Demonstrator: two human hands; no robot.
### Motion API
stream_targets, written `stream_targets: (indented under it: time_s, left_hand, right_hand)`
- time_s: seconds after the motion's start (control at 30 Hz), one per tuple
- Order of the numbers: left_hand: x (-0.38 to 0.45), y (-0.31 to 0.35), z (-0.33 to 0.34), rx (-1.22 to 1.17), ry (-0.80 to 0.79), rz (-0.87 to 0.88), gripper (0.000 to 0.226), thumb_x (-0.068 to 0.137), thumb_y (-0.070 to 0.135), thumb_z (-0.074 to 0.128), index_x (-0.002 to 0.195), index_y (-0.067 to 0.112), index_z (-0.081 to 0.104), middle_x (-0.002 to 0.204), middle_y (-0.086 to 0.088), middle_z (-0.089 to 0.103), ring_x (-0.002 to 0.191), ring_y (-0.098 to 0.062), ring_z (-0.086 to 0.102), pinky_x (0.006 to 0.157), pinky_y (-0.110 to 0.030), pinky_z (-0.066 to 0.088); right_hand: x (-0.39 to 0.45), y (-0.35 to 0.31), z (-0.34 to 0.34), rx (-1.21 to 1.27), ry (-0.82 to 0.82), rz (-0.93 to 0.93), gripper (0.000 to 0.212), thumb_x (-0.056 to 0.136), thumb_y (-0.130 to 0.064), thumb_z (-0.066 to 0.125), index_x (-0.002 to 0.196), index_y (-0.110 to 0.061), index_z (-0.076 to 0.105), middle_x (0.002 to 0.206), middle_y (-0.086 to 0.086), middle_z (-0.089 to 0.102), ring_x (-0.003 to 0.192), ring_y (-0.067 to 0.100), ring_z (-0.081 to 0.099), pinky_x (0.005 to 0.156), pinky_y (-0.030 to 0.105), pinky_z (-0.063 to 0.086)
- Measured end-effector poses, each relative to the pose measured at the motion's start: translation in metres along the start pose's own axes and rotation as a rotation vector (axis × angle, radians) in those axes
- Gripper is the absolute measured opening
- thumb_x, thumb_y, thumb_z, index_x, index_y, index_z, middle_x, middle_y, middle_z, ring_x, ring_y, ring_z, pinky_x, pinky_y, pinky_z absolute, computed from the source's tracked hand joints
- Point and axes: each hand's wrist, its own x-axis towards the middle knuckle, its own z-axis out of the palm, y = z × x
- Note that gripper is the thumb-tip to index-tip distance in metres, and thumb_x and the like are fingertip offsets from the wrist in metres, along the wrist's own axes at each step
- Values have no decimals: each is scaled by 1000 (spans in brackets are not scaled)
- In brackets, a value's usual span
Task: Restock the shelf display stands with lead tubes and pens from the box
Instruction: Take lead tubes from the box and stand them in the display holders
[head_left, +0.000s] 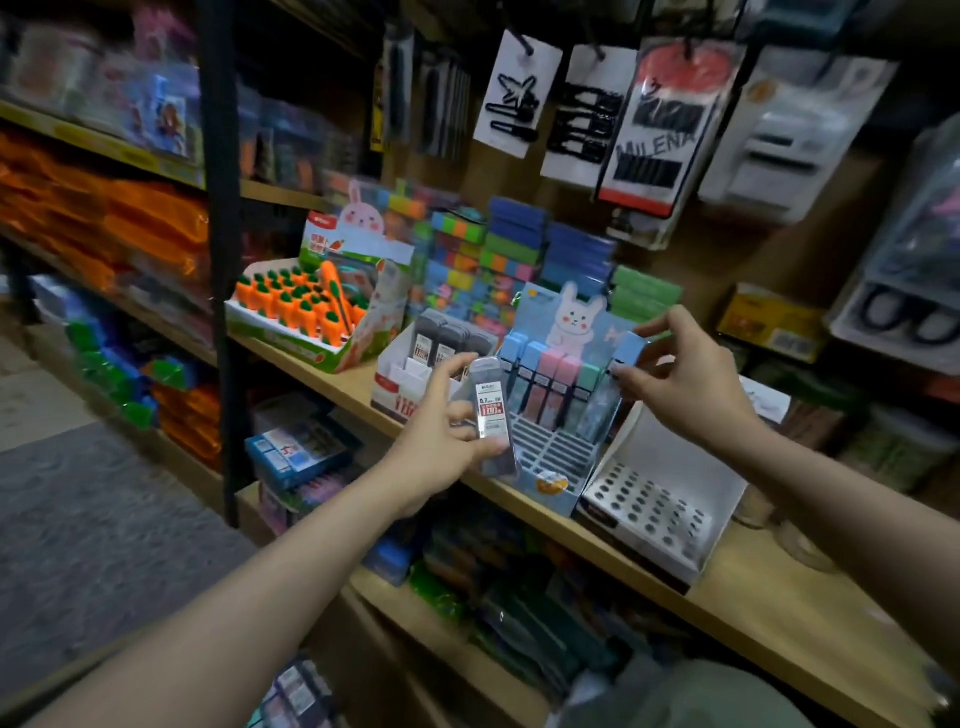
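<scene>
The left hand (447, 441) grips a lead tube (492, 415); the right hand (685, 379) pinches a blue-capped pen (626, 351) at the bunny display stand (558, 415) on the shelf (753, 587).

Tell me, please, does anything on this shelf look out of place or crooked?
One orange carrot pen lies slanted across the upright carrots in the carrot display box. The white stand with round holes holds nothing visible. Otherwise nothing stands out.
</scene>
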Motion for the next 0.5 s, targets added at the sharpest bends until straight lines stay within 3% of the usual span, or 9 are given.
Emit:
stream_targets:
  time_s: [0.17,0.3,0.37,0.43,0.5]
  left_hand:
    - [17,11,-20,17,40,59,82,78,-4,74,118,59,39,110,-9,70,94,-23,71,80,-46,58]
    - [23,10,-43,35,46,71,78,78,-8,72,114,54,41,97,-7,70,74,-15,72,59,-28,55]
    - [24,9,-52,58,62,72,78,77,-9,73,112,53,40,90,-7,71,64,-11,68,56,-27,53]
    - [24,8,-58,64,73,65,78,77,-9,73,111,54,40,98,-10,71,72,-18,70,61,-35,57]
    - [25,8,-62,52,79,41,79,78,-7,72,117,52,39,103,-11,71,79,-20,72,63,-34,57]
  right_hand:
    - [18,-14,32,-31,5,-76,33,78,-21,80,98,-20,54,84,-8,61,77,5,64,61,21,52]
    - [32,-29,67,-48,-40,-127,31,80,-15,79,100,-14,56,88,3,62,79,15,64,71,34,55]
    - [37,-33,83,-51,-39,-124,29,80,-11,78,99,-12,56,90,6,61,79,19,63,74,39,55]
    - [40,-33,97,-61,-25,-116,28,81,-9,77,96,-15,54,92,5,60,79,18,61,72,36,53]
    - [42,-30,109,-88,2,-110,27,81,-9,76,95,-18,54,95,5,60,78,15,60,68,29,48]
